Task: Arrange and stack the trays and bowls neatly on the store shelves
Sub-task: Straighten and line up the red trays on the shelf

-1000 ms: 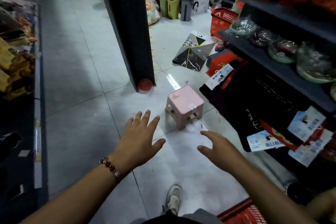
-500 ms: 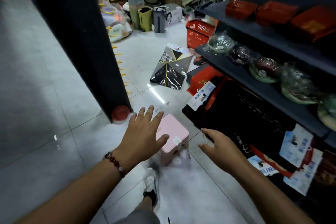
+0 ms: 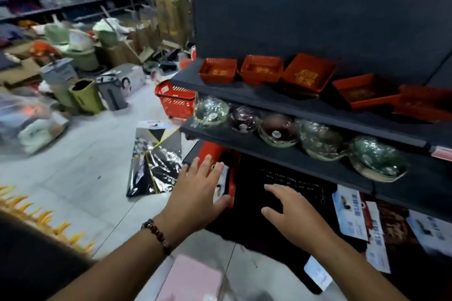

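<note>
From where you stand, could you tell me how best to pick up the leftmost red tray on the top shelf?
Take the leftmost red tray by its two opposite side rims, coming from the open aisle side in front. It sits level at the shelf's end, its raised, flared walls free, though the next tray sits close.

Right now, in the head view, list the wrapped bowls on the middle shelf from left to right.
Clear bowl → purple bowl → dark bowl with pale green rim → clear greenish bowl → green bowl stack.
</note>
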Action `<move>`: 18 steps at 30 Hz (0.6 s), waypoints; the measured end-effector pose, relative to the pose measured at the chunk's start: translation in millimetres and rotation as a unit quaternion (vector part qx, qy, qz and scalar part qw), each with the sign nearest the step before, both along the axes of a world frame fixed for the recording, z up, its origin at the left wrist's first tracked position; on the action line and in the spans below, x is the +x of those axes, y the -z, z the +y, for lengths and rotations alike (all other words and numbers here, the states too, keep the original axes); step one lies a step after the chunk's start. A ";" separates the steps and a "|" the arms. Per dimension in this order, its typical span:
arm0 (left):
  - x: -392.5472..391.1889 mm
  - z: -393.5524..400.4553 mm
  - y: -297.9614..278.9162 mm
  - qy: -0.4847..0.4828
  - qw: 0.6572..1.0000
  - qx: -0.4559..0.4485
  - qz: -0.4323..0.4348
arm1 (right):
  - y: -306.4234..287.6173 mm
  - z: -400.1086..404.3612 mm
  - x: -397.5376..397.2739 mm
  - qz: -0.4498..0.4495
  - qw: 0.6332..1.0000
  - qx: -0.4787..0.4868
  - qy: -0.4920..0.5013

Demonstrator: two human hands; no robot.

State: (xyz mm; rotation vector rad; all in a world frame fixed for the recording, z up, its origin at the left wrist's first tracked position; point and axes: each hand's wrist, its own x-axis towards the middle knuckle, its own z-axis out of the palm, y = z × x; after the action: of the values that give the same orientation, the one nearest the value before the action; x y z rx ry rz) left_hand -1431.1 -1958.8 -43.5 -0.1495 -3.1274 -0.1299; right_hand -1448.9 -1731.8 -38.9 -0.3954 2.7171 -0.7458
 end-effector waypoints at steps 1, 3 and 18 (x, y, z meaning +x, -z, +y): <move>-25.0 3.9 -4.0 0.011 1.000 -0.005 0.007 | -5.1 5.4 -21.7 0.001 1.000 -0.007 0.015; -72.7 14.2 -9.6 0.030 0.999 -0.012 0.017 | -13.6 14.5 -64.5 0.006 0.999 -0.022 0.028; -361.7 125.1 -49.6 0.038 0.998 -0.023 0.050 | -66.1 110.4 -345.6 0.037 0.999 -0.011 0.035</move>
State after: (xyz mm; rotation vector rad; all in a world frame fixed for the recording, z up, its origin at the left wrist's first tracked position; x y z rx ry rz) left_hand -1792.8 -1833.7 6.1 -0.2659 -3.0275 -0.0492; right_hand -1794.5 -1621.5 27.2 -0.3413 2.8078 -0.7957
